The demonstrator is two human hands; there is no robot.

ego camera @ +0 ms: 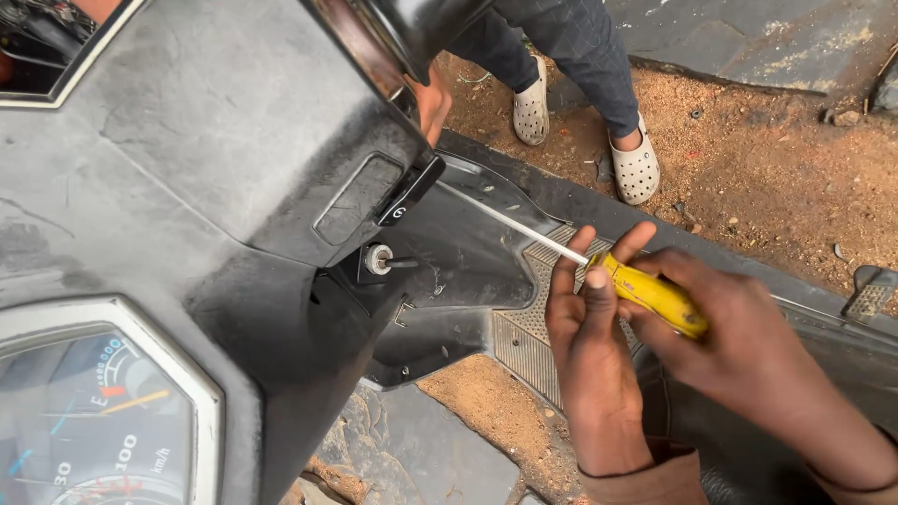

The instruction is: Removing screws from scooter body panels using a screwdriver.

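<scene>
- Head view: the screwdriver (599, 266) is the landmark; it has a yellow handle and a long bare metal shaft that slants up toward the scooter's black front panel (234, 168).
- The right hand (739, 346) is wrapped around the rear of the yellow handle, fingers curled closed on it.
- The left hand (589, 346) pinches the front of that handle between thumb and fingertips, just where the shaft begins.
- The shaft tip seems to end under a small black switch (410, 190) on the panel; the exact contact is hard to make out.
- Below the shaft sits the round ignition keyhole (378, 259).
- Under both hands lies the ribbed footboard (524, 337).
- Far left of the screwdriver is the speedometer (94, 421).
- Beyond the shaft, another person's feet in pale clogs (636, 168) stand on sandy ground (776, 159).
</scene>
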